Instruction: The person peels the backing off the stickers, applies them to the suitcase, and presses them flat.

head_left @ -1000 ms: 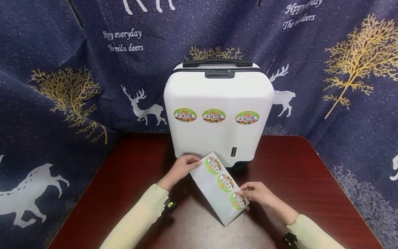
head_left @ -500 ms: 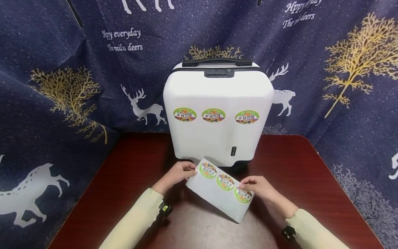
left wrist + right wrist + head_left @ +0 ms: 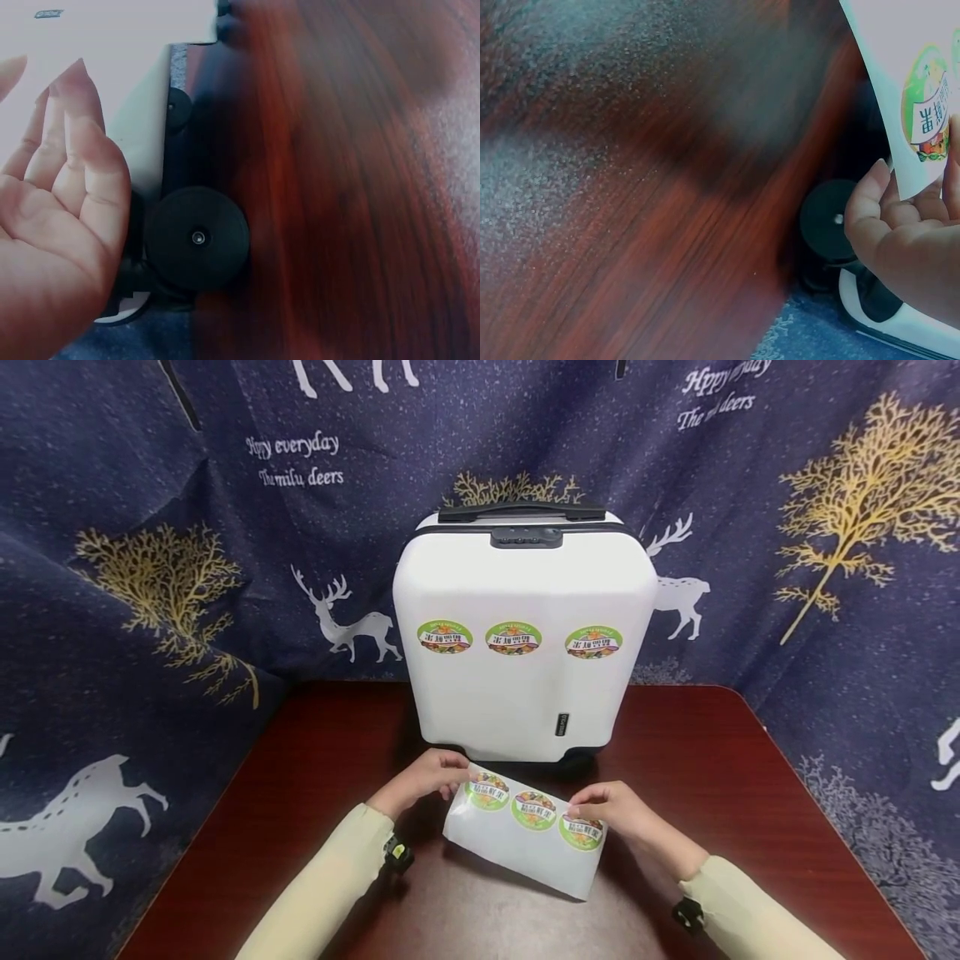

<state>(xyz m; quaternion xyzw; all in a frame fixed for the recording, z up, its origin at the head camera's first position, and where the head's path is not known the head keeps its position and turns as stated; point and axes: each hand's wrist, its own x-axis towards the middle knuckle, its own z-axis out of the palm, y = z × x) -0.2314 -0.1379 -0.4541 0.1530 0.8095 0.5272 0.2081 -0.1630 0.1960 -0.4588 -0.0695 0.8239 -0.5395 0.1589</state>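
1. Tilted steeply a second ago, with one corner overlapping the suitcase (image 3: pixel 480 693) in the head view, the sticker sheet (image 3: pixel 517 856) has swung to a gentler slope and now shows just on the person's side of the suitcase's lower edge.
2. Left hand (image 3: pixel 429 778) has drawn back towards the person, near the suitcase's lower left corner; it pinches the sheet's upper left corner, thumb on top. Its own wrist view does not show that grip clearly.
3. Right hand (image 3: pixel 621 812) has risen slightly, on the person's side of the suitcase's lower right corner. Thumb and fingers close narrowly on the sheet at the rightmost of its printed labels (image 3: pixel 533 811); whether they also lift that label's edge, I cannot tell.
4. Unmoved, the suitcase stands upright on the table (image 3: pixel 345 727), with three stickers (image 3: pixel 513 639) in a row across its front.
5. As I judge it, the turn brings the sheet's row closer to parallel with the suitcase's row, and puts its rightmost label within easy reach of the right fingers. Three labels show on the sheet, so peeling seems not yet done.
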